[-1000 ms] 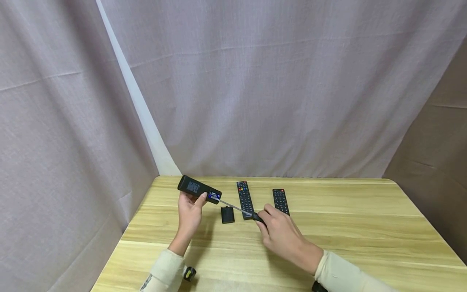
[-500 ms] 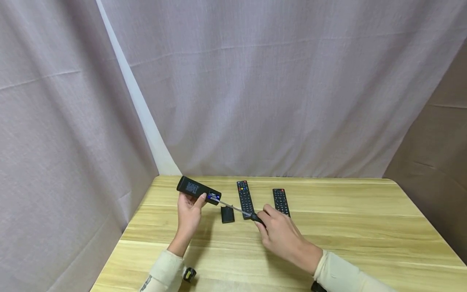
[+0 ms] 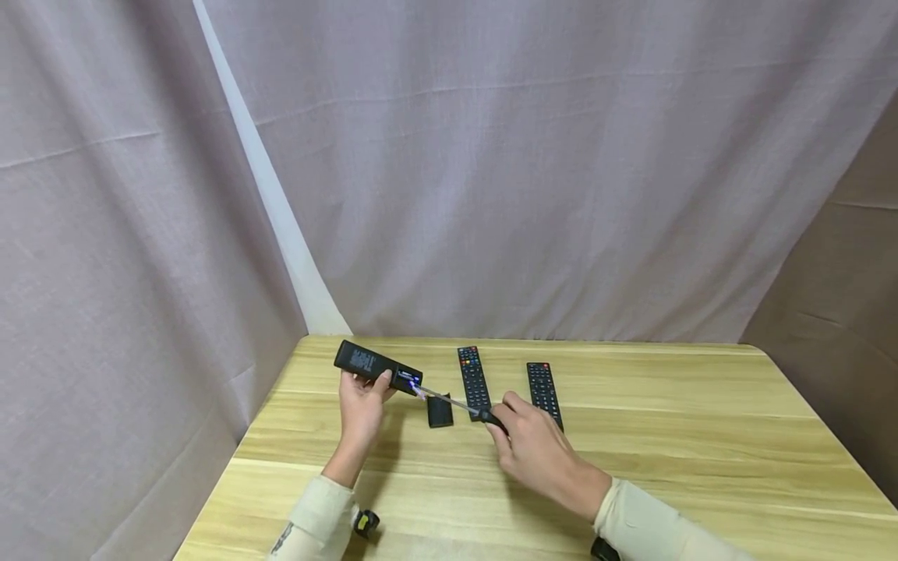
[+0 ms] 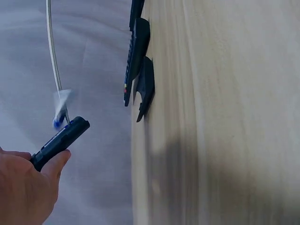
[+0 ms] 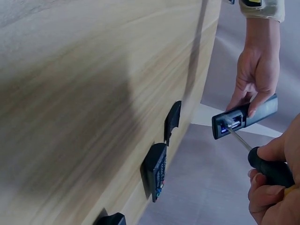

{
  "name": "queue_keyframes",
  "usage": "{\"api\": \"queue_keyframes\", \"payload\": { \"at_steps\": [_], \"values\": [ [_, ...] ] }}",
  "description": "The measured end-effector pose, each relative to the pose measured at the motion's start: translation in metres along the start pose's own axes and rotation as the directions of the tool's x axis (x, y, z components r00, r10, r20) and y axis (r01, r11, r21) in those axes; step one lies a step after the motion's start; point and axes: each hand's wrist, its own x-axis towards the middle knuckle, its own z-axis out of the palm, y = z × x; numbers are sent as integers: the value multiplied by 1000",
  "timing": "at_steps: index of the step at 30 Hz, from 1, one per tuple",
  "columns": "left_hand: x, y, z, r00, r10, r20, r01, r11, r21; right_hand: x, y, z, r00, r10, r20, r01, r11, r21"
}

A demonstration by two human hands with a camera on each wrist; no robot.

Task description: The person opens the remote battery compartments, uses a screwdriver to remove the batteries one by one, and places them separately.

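Observation:
My left hand (image 3: 361,413) grips a black remote control (image 3: 368,362) above the table, its back turned up and its battery compartment uncovered. In my right hand (image 3: 543,448) is a screwdriver (image 5: 272,169) with a dark handle and a thin metal shaft. Its tip reaches the open compartment. A blurred blue and white battery (image 4: 61,108) sticks up out of the remote beside the shaft; whether it still touches the remote I cannot tell. Another battery (image 5: 236,123) appears to lie inside the compartment. The black battery cover (image 3: 440,411) rests on the table below the shaft.
Two more black remotes lie buttons up on the wooden table (image 3: 701,436): a longer remote (image 3: 473,378) behind the screwdriver and a shorter remote (image 3: 542,386) partly hidden behind my right hand. Grey curtains (image 3: 491,195) hang at the table's back and sides.
A battery has come up out of the remote's compartment at the screwdriver's tip. The left hand and remote have shifted slightly left; the right hand has moved slightly left too.

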Motion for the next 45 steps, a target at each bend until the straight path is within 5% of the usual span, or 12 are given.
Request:
{"api": "queue_keyframes", "payload": {
  "at_steps": [16, 45],
  "values": [
    [0, -6, -3, 998, -57, -27, 56, 998, -17, -9, 6, 6, 996, 84, 42, -86, 995, 47],
    [-3, -8, -1, 998, -64, -26, 63, 997, -50, -19, 15, 6, 998, 70, 9, -70, 997, 22]
  ]
}}
